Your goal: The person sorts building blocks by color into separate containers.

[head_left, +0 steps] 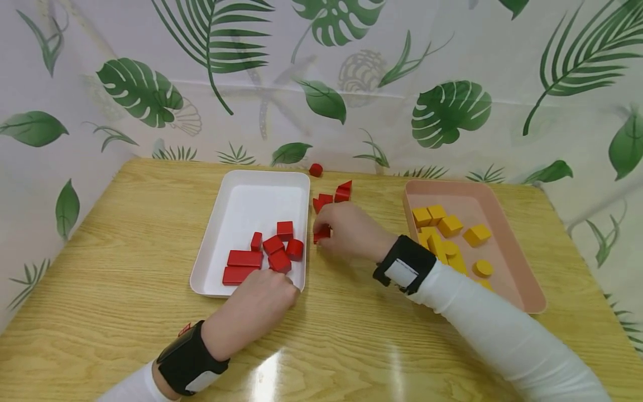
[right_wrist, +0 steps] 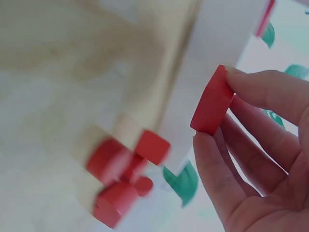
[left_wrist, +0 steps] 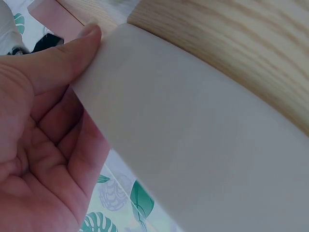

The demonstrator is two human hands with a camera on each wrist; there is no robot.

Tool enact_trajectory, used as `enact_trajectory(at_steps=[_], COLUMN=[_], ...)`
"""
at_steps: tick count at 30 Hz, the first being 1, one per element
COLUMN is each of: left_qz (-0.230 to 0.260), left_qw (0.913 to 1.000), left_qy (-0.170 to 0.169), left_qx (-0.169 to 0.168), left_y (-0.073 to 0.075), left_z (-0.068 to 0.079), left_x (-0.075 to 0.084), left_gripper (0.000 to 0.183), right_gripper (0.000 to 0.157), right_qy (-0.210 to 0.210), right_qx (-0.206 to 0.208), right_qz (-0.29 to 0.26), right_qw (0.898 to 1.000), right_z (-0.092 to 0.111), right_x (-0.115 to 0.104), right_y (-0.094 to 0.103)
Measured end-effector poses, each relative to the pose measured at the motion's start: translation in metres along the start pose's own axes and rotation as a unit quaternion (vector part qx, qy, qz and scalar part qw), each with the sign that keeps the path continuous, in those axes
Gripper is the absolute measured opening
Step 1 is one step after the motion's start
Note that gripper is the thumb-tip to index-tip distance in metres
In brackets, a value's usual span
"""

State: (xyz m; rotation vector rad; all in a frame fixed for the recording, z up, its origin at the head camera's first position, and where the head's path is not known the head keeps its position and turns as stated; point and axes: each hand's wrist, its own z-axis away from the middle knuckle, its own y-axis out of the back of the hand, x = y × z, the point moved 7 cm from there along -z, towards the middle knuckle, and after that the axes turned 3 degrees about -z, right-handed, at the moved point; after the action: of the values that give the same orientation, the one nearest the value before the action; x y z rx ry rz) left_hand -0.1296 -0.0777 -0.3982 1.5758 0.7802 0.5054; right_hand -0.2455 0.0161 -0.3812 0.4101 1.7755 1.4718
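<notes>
In the head view, my left hand (head_left: 263, 301) is at the near right corner of a white tray (head_left: 256, 192) that holds several red blocks (head_left: 244, 258). The left wrist view shows its thumb against the outer wall of the tray (left_wrist: 159, 111), the other fingers curled over the rim. My right hand (head_left: 351, 230) pinches a red block (right_wrist: 212, 104) between thumb and fingertips, just beyond the tray's right side. Other red blocks lie on the table beyond that hand, among them a red arch-like piece (head_left: 343, 192); the hand partly hides some of them.
On the right, a pink tray (head_left: 517, 273) holds several yellow blocks (head_left: 477, 235), partly covered by my right forearm. A small red block (head_left: 316, 170) lies near the back edge of the wooden table (head_left: 125, 251). Behind stands a leaf-patterned cloth (head_left: 231, 123).
</notes>
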Motion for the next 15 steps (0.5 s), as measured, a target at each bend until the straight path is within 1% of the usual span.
enact_trajectory(at_steps=[3, 6, 10, 13, 15], left_qz=[0.001, -0.002, -0.001, 0.002, 0.002], left_qw=[1.0, 1.0, 1.0, 1.0, 1.0], left_qy=[0.002, 0.002, -0.001, -0.003, -0.005], left_qx=[-0.004, -0.002, 0.001, 0.0, -0.001], left_y=[-0.001, -0.001, -0.001, -0.002, -0.002], left_z=[0.0, 0.001, 0.001, 0.001, 0.001], left_x=[-0.001, -0.002, -0.002, -0.001, -0.001], left_gripper=[0.024, 0.024, 0.025, 0.023, 0.022], right_gripper=[0.015, 0.016, 0.016, 0.017, 0.018], right_qy=[0.011, 0.012, 0.005, 0.011, 0.023], right_qx=[0.016, 0.011, -0.014, -0.031, -0.038], right_qz=[0.005, 0.009, 0.014, 0.004, -0.006], right_qw=[1.0, 1.0, 1.0, 0.999, 0.999], right_z=[-0.01, -0.024, -0.044, -0.058, -0.066], right_x=[-0.005, -0.013, -0.022, -0.031, -0.038], right_y=[0.011, 0.013, 0.001, -0.011, -0.019])
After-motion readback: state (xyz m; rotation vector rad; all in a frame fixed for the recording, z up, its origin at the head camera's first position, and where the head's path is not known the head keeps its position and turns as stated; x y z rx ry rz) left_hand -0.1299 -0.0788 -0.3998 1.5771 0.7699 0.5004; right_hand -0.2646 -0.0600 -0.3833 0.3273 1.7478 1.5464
